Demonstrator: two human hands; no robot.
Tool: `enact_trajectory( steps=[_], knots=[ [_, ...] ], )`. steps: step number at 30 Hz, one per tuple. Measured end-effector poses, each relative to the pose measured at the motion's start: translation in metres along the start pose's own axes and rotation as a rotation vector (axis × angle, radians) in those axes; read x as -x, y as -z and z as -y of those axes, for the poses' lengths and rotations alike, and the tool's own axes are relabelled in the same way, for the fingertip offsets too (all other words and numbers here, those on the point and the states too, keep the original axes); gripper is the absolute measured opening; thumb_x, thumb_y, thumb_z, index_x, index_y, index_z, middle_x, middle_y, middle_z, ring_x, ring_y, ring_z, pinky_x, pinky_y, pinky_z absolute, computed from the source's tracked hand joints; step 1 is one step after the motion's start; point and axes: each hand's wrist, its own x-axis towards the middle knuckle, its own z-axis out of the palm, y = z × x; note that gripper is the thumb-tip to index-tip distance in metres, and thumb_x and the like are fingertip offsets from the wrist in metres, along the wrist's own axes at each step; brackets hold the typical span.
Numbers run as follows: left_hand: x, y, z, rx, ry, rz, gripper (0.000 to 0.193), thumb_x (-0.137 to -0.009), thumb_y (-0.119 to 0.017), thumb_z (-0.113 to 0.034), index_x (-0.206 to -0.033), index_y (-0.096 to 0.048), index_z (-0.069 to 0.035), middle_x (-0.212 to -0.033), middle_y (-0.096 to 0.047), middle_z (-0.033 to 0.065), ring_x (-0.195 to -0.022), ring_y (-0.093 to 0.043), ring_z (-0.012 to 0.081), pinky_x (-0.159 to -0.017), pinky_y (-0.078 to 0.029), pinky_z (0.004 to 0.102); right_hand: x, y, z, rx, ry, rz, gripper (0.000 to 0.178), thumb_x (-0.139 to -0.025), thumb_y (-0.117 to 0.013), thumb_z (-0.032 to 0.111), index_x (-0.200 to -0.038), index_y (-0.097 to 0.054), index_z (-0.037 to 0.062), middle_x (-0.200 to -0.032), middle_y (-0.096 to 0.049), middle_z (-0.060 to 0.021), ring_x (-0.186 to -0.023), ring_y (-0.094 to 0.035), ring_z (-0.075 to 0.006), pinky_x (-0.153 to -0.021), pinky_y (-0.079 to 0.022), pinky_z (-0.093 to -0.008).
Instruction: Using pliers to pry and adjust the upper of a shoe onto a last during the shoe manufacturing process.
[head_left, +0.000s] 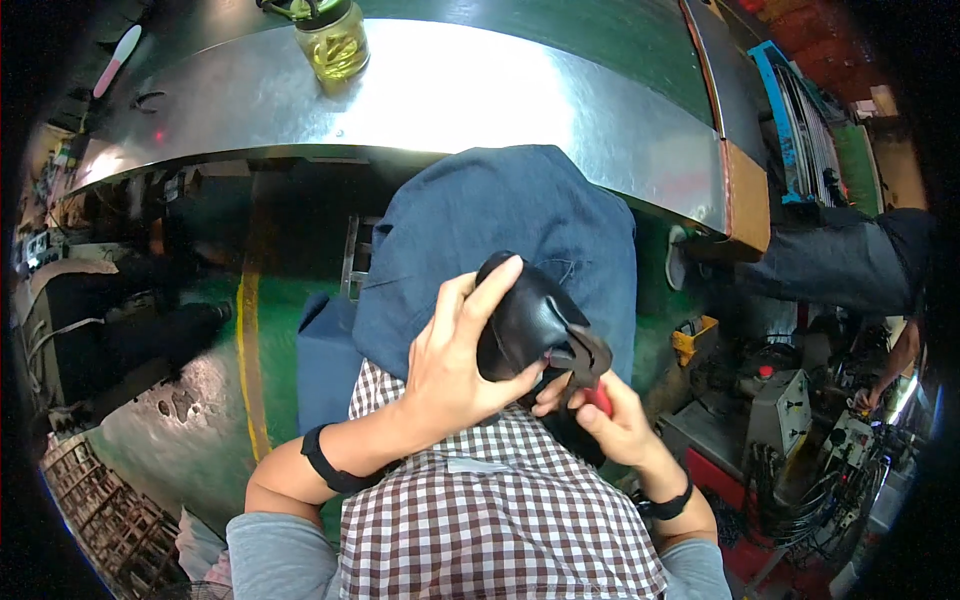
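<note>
A black leather shoe upper (530, 310) is held above my lap, its rounded end up and its lower part partly hidden by my hands. My left hand (445, 365) is closed around its left side, thumb along the lower edge. In my right hand (622, 425) is a pair of pincers (590, 352) with a red handle, my fingers wrapped around the grip. The pincers' dark metal head touches the upper's lower right edge; what lies between the jaws I cannot make out. Dark blue cloth (500, 205) covers my knees, below a checked apron (490, 530).
A shiny metal bench top (640, 140) runs across in front of my knees, bearing a bottle (335, 48) of yellowish liquid. At the right are another person's leg (830, 265), a yellow bin (695, 340) and a grey control box (780, 410) with cables. A wire basket (100, 510) stands lower left.
</note>
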Motion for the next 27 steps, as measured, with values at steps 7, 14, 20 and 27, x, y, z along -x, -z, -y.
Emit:
enact_trajectory(
  steps=[7, 14, 20, 27],
  knots=[
    [-0.007, -0.002, -0.003, -0.039, -0.005, 0.009, 0.095, -0.07, -0.087, -0.027, -0.152, -0.04, -0.02, -0.126, -0.052, 0.0194, -0.099, -0.067, 0.0388, -0.079, -0.059, 0.0458, 0.006, 0.007, 0.097, -0.299, -0.342, 0.183, 0.033, -0.106, -0.054, 0.02, -0.125, -0.05, -0.0072, -0.13, -0.061, -0.0237, -0.123, -0.061, -0.0303, -0.106, -0.049, -0.0421],
    [-0.009, -0.003, -0.004, -0.073, 0.086, 0.042, 0.098, -0.066, -0.086, -0.021, -0.152, -0.039, -0.016, -0.126, -0.056, 0.0201, -0.107, -0.063, 0.0379, -0.089, -0.054, 0.0436, -0.006, -0.005, 0.103, -0.078, -0.329, 0.061, 0.032, -0.106, -0.054, 0.02, -0.128, -0.052, -0.0036, -0.117, -0.066, -0.0141, -0.113, -0.064, -0.0223, -0.102, -0.049, -0.0361],
    [0.0, -0.004, 0.0, -0.02, 0.07, -0.001, 0.107, -0.067, -0.088, -0.026, -0.156, -0.028, -0.014, -0.128, -0.051, 0.0205, -0.108, -0.064, 0.0403, -0.087, -0.056, 0.0467, -0.005, -0.026, 0.049, 0.2, -0.069, -0.058, 0.025, -0.107, -0.053, 0.024, -0.109, -0.052, -0.0008, -0.08, -0.065, -0.0075, -0.075, -0.065, -0.0148, -0.07, -0.051, -0.0296],
    [0.013, -0.004, 0.005, -0.001, -0.083, -0.101, 0.122, -0.056, -0.095, -0.018, -0.153, -0.024, 0.005, -0.126, -0.056, 0.0268, -0.108, -0.065, 0.0409, -0.088, -0.057, 0.0425, 0.005, -0.034, 0.008, 0.313, 0.153, -0.137, 0.03, -0.105, -0.057, 0.027, -0.105, -0.051, -0.002, -0.078, -0.065, -0.0083, -0.067, -0.066, -0.016, -0.061, -0.052, -0.0301]
  ],
)
